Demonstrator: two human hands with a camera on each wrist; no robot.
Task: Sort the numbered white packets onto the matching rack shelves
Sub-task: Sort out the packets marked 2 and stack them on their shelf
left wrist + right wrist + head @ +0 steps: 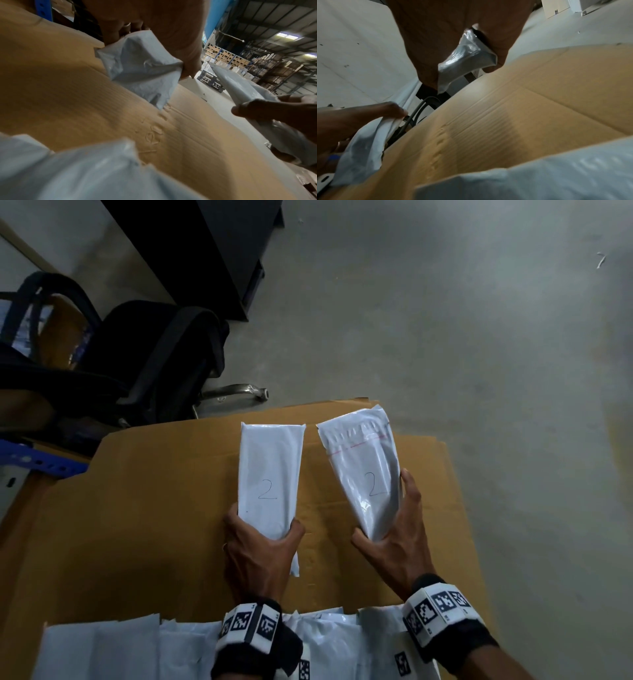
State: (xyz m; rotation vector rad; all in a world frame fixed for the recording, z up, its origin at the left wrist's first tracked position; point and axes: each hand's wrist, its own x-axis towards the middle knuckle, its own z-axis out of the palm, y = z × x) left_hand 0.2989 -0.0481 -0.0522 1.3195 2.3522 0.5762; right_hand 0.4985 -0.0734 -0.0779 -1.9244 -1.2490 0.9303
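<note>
Two white packets, each marked with a handwritten 2, are held up side by side over a brown cardboard sheet. My left hand grips the lower end of the left packet, which points straight away from me. My right hand grips the lower end of the right packet, tilted slightly left, its sealed flap at the far end. In the left wrist view the left packet is crumpled under the fingers. The right wrist view shows the glossy right packet pinched between thumb and fingers.
A row of several more white packets lies along the cardboard's near edge. A black office chair stands at the far left, and a blue rack beam is at the left. Grey concrete floor spreads beyond and to the right.
</note>
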